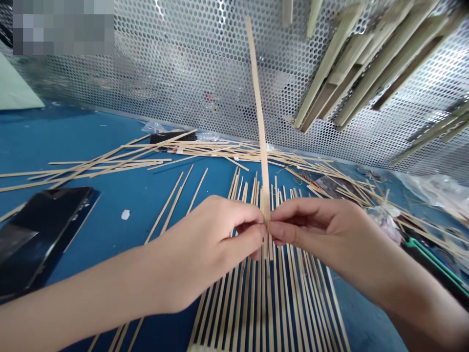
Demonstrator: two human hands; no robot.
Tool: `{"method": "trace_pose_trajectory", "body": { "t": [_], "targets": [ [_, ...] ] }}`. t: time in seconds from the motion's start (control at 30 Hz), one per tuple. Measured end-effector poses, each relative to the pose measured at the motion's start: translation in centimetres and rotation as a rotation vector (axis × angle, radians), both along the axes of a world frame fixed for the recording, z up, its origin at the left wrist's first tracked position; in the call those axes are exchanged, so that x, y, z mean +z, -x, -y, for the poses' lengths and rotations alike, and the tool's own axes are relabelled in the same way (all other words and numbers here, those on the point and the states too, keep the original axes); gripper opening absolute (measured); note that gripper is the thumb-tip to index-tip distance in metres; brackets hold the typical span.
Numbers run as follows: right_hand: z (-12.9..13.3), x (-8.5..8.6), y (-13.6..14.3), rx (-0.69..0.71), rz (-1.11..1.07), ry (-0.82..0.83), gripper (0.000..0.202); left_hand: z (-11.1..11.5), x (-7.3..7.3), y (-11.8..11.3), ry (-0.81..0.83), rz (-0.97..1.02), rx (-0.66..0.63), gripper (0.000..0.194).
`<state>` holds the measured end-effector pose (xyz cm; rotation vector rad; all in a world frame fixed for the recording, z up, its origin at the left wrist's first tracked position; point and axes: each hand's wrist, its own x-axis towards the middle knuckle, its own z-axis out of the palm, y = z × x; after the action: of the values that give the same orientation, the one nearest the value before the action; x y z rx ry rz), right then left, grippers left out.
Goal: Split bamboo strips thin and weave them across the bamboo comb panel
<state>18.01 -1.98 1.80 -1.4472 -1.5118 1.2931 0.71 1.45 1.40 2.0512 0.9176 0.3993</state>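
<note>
A long flat bamboo strip (261, 122) stands nearly upright in the middle, its lower end between both hands. My left hand (223, 234) pinches it from the left with thumb and fingers. From the right, my right hand (315, 222) pinches the same strip, the fingertips of both hands almost touching. Below and behind the hands, a row of thin parallel bamboo strips (252, 313) lies on the blue table (120, 244), joined by a pale band at the bottom edge. The hands hide part of this row.
Loose thin strips (220, 147) lie scattered along the back of the table. A black tablet-like object (40, 234) is at the left. Bamboo pieces (366, 68) rest against the perforated metal panel (164, 63). Clear plastic (432, 188) and a green-edged item (436, 261) are at the right.
</note>
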Motion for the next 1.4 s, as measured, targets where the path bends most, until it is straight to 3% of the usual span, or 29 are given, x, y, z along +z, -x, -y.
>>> {"method": "trace_pose_trajectory", "body": {
  "t": [0.17, 0.37, 0.5, 0.6, 0.8, 0.97, 1.13, 1.4],
  "targets": [
    [0.5, -0.2, 0.8, -0.073, 0.130, -0.051, 0.006, 0.1, -0.1, -0.1, -0.148, -0.067, -0.022, 0.032],
    [1.1, -0.1, 1.1, -0.122, 0.175, 0.033, 0.010, -0.2, -0.7, -0.2, -0.263, -0.167, -0.063, 0.029],
    [1.3, 0.2, 0.8, -0.149, 0.169, 0.040, 0.011, -0.6, -1.1, -0.4, -0.227, -0.222, -0.021, 0.027],
    [1.3, 0.5, 0.6, -0.121, 0.106, 0.093, 0.010, -0.8, -0.9, -0.5, -0.192, -0.183, -0.067, 0.029],
    [1.1, 1.1, 0.7, 0.032, -0.003, 0.278, 0.006, -0.9, 0.2, -0.2, -0.001, 0.068, 0.021, 0.019],
    [1.1, 0.9, 0.5, 0.120, 0.013, 0.213, 0.011, -1.3, 0.4, 0.3, 0.248, 0.283, -0.003, 0.017],
    [1.1, 0.3, 0.8, 0.186, -0.030, 0.204, 0.032, -1.1, 0.4, 0.5, 0.199, 0.190, 0.001, 0.013],
    [1.8, 1.0, 1.0, 0.164, -0.108, 0.122, 0.030, -1.0, 0.3, 0.5, 0.111, 0.147, -0.020, 0.014]
  ]
}}
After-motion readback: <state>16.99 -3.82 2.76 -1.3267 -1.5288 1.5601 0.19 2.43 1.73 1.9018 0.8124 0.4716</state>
